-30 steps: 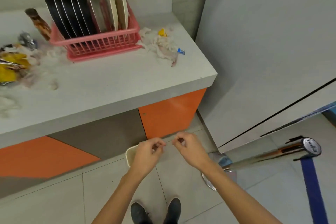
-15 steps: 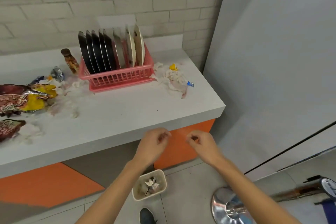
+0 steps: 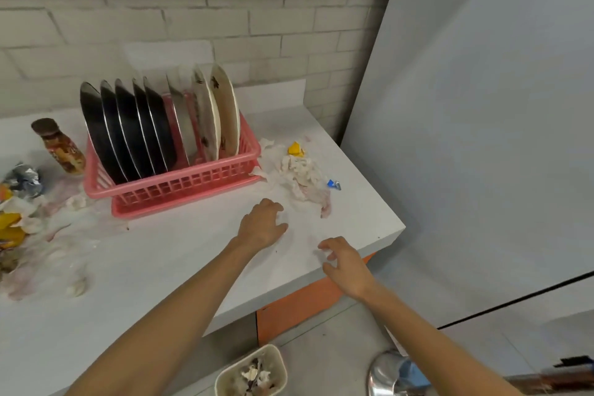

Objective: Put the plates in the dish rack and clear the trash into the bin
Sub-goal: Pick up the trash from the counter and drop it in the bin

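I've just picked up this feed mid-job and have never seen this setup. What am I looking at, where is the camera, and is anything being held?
There is no machine here: a person is working with two bare hands. The one picture comes from a wide-angle camera worn on their head, looking forward and down.

Both arms reach over a white counter. The left hand and right hand hold nothing and are close to a pile of crumpled tissues.

A pink dish rack stands on the counter with plates upright in it. To its left are a brown bottle and wrappers. A small bin with trash in it sits on the floor.
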Demonstrator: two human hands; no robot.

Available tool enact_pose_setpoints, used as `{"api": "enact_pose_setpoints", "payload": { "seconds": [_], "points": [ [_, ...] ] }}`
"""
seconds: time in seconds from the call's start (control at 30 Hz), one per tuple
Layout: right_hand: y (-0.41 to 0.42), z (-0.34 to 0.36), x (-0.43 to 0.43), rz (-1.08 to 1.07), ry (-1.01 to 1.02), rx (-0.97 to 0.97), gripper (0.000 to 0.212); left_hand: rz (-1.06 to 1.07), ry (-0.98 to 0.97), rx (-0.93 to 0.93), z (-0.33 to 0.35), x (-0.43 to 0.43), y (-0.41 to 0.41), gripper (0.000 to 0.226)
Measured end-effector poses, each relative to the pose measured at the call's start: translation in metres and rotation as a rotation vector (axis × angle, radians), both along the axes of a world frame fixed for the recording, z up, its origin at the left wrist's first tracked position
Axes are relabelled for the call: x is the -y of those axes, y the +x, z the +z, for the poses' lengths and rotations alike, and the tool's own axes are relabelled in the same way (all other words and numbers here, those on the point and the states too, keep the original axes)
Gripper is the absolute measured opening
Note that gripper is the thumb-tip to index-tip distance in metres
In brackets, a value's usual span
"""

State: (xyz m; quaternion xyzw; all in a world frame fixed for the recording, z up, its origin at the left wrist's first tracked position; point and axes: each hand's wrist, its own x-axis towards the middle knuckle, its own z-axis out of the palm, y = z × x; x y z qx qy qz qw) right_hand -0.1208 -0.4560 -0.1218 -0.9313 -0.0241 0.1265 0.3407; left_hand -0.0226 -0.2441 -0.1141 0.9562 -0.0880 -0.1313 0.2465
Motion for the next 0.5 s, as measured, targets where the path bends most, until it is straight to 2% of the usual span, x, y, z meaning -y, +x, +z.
{"api": "enact_pose_setpoints", "payload": {
  "seconds": [0.1, 0.17, 0.27, 0.37, 0.43, 0.5],
  "points": [
    [0.017, 0.003, 0.007, -0.061, -0.004, 0.039, 0.040, -0.031, 0.202, -0.066, -0.007, 0.012, 0.020, 0.062],
    [0.029, 0.007, 0.015, -0.101, -0.009, 0.091, 0.032, -0.084, 0.370, 0.001, -0.013, 0.019, 0.022, 0.061],
    [0.051, 0.010, 0.020, -0.121, -0.036, 0.230, 0.023, -0.134, 0.451, 0.071, -0.015, 0.019, 0.023, 0.058],
    [0.080, 0.009, 0.017, -0.108, -0.101, 0.390, 0.042, -0.160, 0.456, 0.103, -0.016, 0.012, 0.029, 0.052],
    [0.102, 0.006, 0.013, -0.038, -0.139, 0.383, 0.059, -0.155, 0.443, 0.109, -0.017, 0.011, 0.031, 0.050],
    [0.121, -0.004, 0.010, 0.055, -0.213, 0.319, 0.065, -0.124, 0.423, 0.119, -0.017, 0.012, 0.029, 0.050]
  ]
}}
